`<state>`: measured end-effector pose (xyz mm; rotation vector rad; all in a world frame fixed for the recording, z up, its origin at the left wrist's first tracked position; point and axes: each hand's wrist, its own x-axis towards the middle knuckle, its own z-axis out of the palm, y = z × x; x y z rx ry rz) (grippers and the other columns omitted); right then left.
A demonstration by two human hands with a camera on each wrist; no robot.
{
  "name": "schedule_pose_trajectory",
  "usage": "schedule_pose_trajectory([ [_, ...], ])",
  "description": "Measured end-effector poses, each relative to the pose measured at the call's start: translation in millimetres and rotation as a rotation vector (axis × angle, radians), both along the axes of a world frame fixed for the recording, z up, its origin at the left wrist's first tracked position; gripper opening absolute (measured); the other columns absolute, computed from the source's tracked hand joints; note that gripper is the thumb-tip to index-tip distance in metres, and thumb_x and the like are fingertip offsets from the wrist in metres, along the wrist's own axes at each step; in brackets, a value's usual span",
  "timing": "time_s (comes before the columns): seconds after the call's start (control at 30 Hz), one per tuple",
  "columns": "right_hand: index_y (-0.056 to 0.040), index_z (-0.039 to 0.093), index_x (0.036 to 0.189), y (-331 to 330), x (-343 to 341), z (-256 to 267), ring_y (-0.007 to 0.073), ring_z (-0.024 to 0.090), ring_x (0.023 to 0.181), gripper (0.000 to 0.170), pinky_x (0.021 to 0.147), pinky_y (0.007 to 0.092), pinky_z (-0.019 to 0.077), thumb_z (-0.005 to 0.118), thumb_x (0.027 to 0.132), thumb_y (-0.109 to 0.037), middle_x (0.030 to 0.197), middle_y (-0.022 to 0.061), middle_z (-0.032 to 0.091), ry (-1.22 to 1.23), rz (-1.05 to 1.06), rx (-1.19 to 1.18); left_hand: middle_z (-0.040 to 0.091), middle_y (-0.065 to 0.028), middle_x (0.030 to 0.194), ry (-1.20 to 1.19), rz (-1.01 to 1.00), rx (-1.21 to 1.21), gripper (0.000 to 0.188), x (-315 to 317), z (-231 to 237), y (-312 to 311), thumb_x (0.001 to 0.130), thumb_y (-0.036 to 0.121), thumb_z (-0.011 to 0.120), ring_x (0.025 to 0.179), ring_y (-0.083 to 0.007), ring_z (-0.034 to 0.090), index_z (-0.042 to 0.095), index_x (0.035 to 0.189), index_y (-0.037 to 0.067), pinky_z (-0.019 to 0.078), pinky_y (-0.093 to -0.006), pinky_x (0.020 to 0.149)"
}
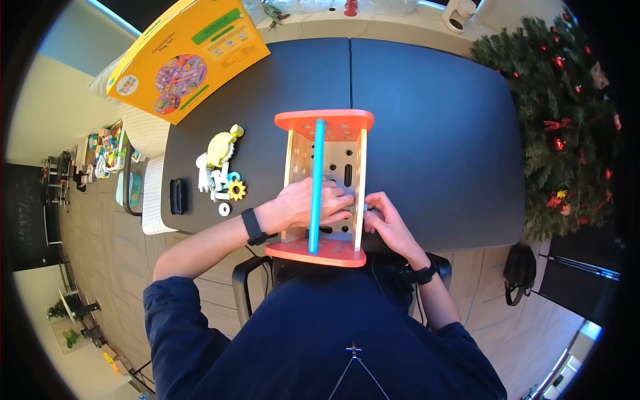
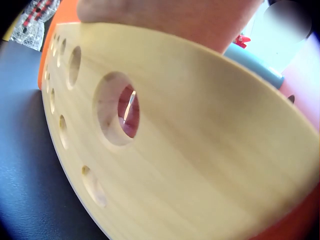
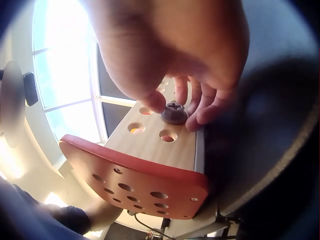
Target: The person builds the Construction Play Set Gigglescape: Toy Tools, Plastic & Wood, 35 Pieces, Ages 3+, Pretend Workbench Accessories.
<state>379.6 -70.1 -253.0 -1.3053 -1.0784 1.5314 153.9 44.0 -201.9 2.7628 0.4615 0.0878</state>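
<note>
A wooden toolbox [image 1: 361, 160] with red end panels, perforated sides and a blue bar handle [image 1: 318, 167] stands at the table's near edge. My left hand [image 1: 293, 205] reaches in over its left side, passing under the bar, with fingers near the inner face of the right side. In the left wrist view the outer side panel [image 2: 190, 130] hides those fingers, so I cannot tell whether they hold anything. Outside the right panel, my right hand [image 1: 395, 230] pinches a grey bolt [image 3: 174, 115] with a cross-slotted head, seated at a hole between thumb and fingers.
Left of the toolbox lie a yellow toy piece [image 1: 219, 149], several white parts, a yellow gear [image 1: 237, 190] and a white ring [image 1: 225, 209]. A black case [image 1: 177, 196] sits near the left edge. Behind them stands a yellow box [image 1: 193, 60]. A decorated tree [image 1: 547, 127] borders the right side.
</note>
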Motion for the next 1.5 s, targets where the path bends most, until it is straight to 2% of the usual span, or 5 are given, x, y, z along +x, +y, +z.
schedule_pose_trajectory([
  [0.67, -0.0003, 0.056, 0.109, 11, -2, 17, 0.0445, 0.065, 0.075, 0.038, 0.071, 0.0509, 0.0490, 0.039, 0.118, -0.034, 0.076, 0.0211, 0.061, -0.396, 0.150, -0.004, 0.071, -0.0113, 0.085, 0.020, 0.000, 0.000, 0.032, 2, 1, 0, 0.107, 0.038, 0.063, 0.087, -0.0317, 0.073, 0.063, 0.101, 0.006, 0.0601, -0.0446, 0.086],
  [0.97, -0.0025, 0.053, 0.107, 15, 0, -13, 0.0179, 0.054, 0.063, 0.046, 0.062, 0.0367, 0.0455, 0.032, 0.119, -0.042, 0.079, 0.0060, 0.056, -0.158, 0.169, -0.214, 0.070, -0.0093, 0.087, 0.056, -0.003, 0.030, 0.033, 3, -3, 0, 0.106, 0.039, 0.064, 0.088, -0.0277, 0.072, 0.065, 0.107, 0.006, 0.0591, -0.0423, 0.083],
  [1.17, -0.0017, 0.055, 0.108, 14, -1, 4, 0.0184, 0.057, 0.064, 0.049, 0.062, 0.0361, 0.0478, 0.033, 0.119, -0.044, 0.080, 0.0067, 0.059, -0.187, 0.168, -0.234, 0.071, -0.0112, 0.088, 0.022, -0.020, 0.027, 0.034, 2, -6, 1, 0.108, 0.040, 0.061, 0.089, -0.0313, 0.072, 0.064, 0.102, 0.006, 0.0613, -0.0450, 0.080],
  [1.37, -0.0011, 0.040, 0.150, -5, 2, 17, 0.0241, 0.070, 0.114, 0.060, 0.090, 0.0369, 0.0586, 0.047, 0.116, -0.049, 0.127, 0.0210, 0.066, -0.118, 0.107, -0.157, 0.071, -0.0101, 0.087, 0.056, 0.001, 0.022, 0.032, 1, -3, -2, 0.106, 0.038, 0.064, 0.091, -0.0288, 0.072, 0.065, 0.108, 0.006, 0.0586, -0.0434, 0.086],
  [1.5, -0.0037, 0.012, 0.167, -19, 9, 12, 0.0264, 0.058, 0.134, 0.088, 0.105, 0.0414, 0.0535, 0.064, 0.110, -0.046, 0.155, 0.0261, 0.044, 0.033, 0.261, -0.121, 0.071, -0.0103, 0.087, 0.040, -0.003, 0.018, 0.031, 1, -2, -2, 0.106, 0.038, 0.065, 0.091, -0.0293, 0.072, 0.065, 0.107, 0.006, 0.0586, -0.0434, 0.085],
])
